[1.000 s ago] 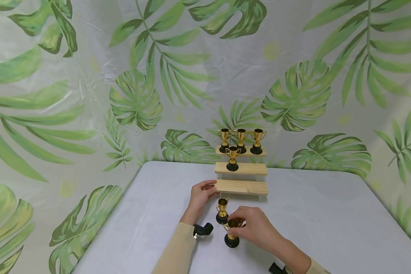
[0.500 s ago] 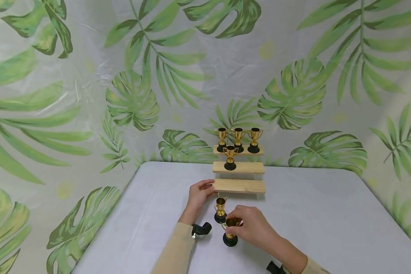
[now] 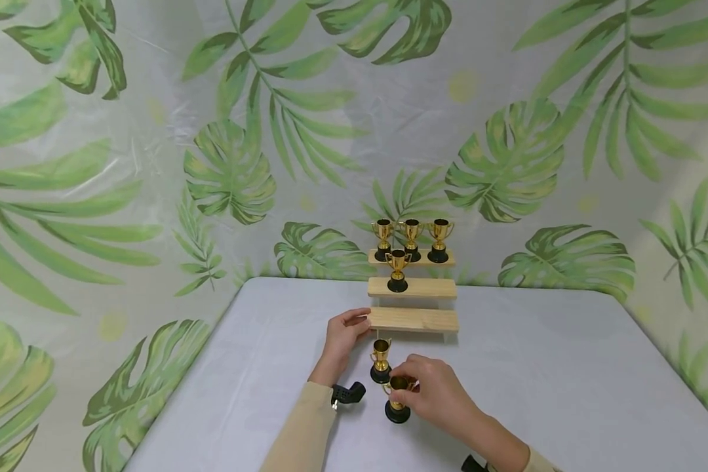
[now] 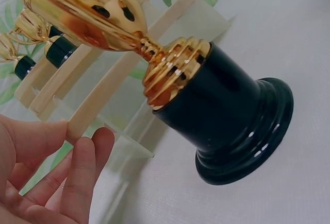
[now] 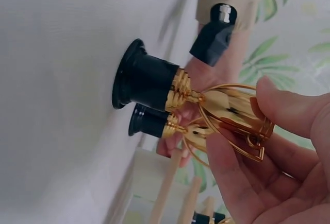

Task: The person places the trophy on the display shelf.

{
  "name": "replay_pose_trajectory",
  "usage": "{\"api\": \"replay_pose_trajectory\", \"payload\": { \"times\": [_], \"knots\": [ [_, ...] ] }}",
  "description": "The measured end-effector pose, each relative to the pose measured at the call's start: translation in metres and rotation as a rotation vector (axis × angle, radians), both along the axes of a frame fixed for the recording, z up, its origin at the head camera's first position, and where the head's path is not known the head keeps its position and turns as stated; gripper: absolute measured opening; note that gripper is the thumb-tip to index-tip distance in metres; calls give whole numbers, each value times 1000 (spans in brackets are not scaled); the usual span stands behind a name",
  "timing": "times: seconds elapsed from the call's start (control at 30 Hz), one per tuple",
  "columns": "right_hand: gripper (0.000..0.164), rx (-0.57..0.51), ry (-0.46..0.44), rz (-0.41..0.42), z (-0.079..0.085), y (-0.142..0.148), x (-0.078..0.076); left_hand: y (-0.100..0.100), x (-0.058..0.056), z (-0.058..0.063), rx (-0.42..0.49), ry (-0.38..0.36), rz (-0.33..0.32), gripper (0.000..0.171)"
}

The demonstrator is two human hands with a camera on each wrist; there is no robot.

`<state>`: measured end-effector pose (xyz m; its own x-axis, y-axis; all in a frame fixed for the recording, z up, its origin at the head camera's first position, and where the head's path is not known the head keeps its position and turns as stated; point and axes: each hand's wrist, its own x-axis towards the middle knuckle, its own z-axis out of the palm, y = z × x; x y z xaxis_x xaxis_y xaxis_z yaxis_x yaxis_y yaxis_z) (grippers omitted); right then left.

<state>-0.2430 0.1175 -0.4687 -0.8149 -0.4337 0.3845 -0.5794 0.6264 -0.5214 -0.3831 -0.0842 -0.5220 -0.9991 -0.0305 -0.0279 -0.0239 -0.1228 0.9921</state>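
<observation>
The right hand (image 3: 433, 392) has its thumb and fingers drawn in on the gripped trophy cup (image 5: 147, 84): the thumb lies against the gold bowl near the rim, the fingertips on the opposite side by a looped handle, parted only by the width of the bowl. The left hand (image 3: 341, 337) pinches the left end of the lowest shelf (image 3: 415, 320) of a 3-tier wooden stand (image 3: 442, 289), thumb over the board and fingers under it.

White tablecloth (image 3: 537, 373) spreads wide to the right of the right hand and to the left of the left sleeve (image 3: 301, 426). The table's back edge runs behind the stand, near the leaf-print backdrop (image 3: 324, 164). Tightest is the side toward the stand: the neighbouring trophy cup (image 3: 380, 361) stands upright just beside the gripped cup, between it and the lowest shelf, near the left hand.

The gripped cup is upright below the right fingers, its black base low over the cloth; whether it touches is hard to tell. Farther back, 1 trophy (image 3: 398, 270) stands on the middle tier, left of centre, and 3 trophies (image 3: 412, 240) stand in a row on the top tier.
</observation>
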Motion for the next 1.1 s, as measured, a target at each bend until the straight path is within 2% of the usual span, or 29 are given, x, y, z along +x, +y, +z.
{"api": "replay_pose_trajectory", "payload": {
  "times": [0.2,0.7,1.1],
  "knots": [
    [25,-2,32,-11,1,-2,-1,-2,-2,5,1,3,3,24],
    [28,-74,62,-52,-6,-2,4,2,-5,2,43,-6,-13,24],
    [33,-152,-22,-117,-12,-4,10,1,-3,-2,55,-22,-5,25]
  ]
}}
